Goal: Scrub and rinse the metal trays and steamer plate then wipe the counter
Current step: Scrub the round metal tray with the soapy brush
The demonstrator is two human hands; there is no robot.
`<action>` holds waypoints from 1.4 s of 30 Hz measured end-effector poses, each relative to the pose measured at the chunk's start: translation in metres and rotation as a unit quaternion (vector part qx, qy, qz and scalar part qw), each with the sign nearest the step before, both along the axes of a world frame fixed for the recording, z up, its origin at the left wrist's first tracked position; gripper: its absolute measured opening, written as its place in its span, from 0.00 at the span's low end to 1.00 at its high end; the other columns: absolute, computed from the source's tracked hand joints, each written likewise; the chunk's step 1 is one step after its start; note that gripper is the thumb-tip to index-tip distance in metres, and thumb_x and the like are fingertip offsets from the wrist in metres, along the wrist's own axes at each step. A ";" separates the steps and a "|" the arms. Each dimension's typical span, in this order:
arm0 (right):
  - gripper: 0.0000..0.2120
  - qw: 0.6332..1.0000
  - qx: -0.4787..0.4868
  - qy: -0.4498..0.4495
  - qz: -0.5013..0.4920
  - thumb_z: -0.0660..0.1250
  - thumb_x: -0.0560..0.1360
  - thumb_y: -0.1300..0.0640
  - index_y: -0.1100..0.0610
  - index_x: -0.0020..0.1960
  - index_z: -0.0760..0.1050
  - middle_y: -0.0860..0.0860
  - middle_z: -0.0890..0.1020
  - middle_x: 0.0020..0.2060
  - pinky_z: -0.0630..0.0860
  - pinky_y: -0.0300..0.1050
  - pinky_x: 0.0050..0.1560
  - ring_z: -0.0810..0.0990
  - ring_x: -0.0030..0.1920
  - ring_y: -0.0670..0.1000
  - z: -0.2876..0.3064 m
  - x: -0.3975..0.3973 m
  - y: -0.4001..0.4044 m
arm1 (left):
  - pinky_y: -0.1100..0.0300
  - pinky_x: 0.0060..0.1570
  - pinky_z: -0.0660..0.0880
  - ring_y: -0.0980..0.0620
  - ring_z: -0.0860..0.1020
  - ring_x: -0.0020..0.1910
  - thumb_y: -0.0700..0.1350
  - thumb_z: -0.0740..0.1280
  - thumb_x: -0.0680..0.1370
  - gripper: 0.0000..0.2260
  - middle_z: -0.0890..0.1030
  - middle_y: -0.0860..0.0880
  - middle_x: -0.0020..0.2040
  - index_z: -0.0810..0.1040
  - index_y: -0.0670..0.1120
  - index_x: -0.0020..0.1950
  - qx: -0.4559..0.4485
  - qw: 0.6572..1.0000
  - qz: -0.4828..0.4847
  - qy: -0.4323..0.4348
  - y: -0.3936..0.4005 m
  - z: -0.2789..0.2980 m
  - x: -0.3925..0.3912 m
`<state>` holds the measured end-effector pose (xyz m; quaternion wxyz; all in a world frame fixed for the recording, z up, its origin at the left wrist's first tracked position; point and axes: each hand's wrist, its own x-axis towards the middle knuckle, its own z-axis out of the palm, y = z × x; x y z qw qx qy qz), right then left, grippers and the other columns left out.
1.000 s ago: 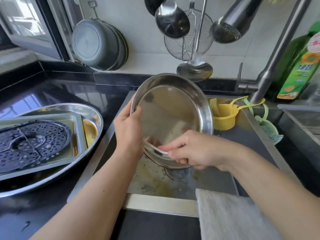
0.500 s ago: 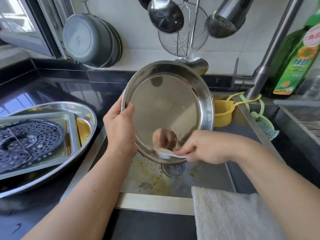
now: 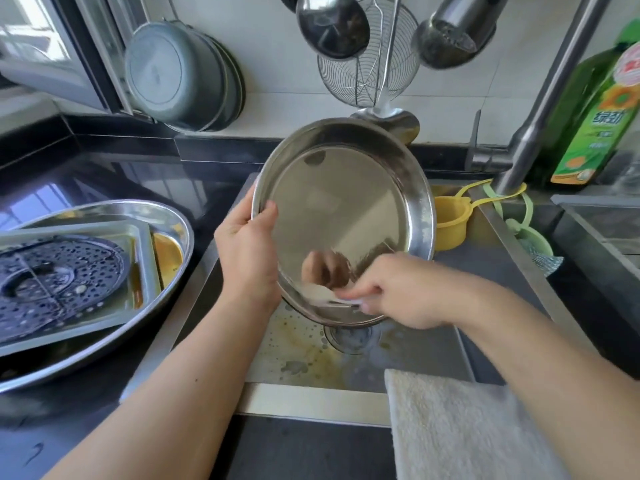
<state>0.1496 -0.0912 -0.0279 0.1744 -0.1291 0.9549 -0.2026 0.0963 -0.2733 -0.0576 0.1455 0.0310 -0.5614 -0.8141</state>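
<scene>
A round metal tray (image 3: 341,206) is tilted upright over the sink (image 3: 433,351). My left hand (image 3: 247,251) grips its left rim, thumb on the inner face. My right hand (image 3: 398,289) pinches a small white scrubbing pad (image 3: 332,296) against the tray's lower inside edge. On the black counter to the left lies a large oval metal tray (image 3: 173,220). It holds a rectangular metal tray (image 3: 145,271) and on that a dark perforated steamer plate (image 3: 59,278). Oily brown liquid sits in both.
A white cloth (image 3: 460,427) hangs over the sink's front edge. The tap (image 3: 540,109) rises at the right, with a green detergent bottle (image 3: 602,116) behind it. A yellow cup (image 3: 448,223) sits in the sink's back corner. Ladles, a strainer and pans hang on the wall.
My left hand has raised and tipped the round tray more upright. My right hand has slid the pad to the right along the tray's lower edge.
</scene>
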 end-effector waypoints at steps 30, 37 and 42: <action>0.16 0.997 0.024 -0.055 -0.052 0.67 0.80 0.56 0.40 0.63 0.81 0.41 0.74 0.28 0.66 0.35 0.34 0.72 0.32 0.42 0.008 0.004 0.010 | 0.53 0.65 0.77 0.58 0.79 0.54 0.35 0.64 0.81 0.17 0.84 0.56 0.51 0.84 0.47 0.66 -0.017 0.995 0.062 0.076 -0.005 0.004 0.002; 0.15 0.995 -0.067 -0.070 -0.030 0.68 0.80 0.53 0.37 0.64 0.80 0.43 0.78 0.30 0.67 0.34 0.34 0.71 0.31 0.44 0.006 0.005 0.002 | 0.66 0.57 0.73 0.63 0.77 0.50 0.33 0.64 0.81 0.17 0.84 0.57 0.53 0.83 0.42 0.66 -0.032 0.993 0.062 0.100 -0.005 0.003 0.000; 0.17 0.996 0.044 -0.059 -0.057 0.67 0.81 0.56 0.40 0.67 0.78 0.38 0.72 0.33 0.64 0.28 0.31 0.71 0.34 0.40 0.002 -0.001 0.016 | 0.71 0.50 0.73 0.67 0.77 0.45 0.31 0.63 0.81 0.18 0.86 0.56 0.47 0.84 0.44 0.66 -0.034 0.992 0.072 0.098 -0.001 0.003 0.004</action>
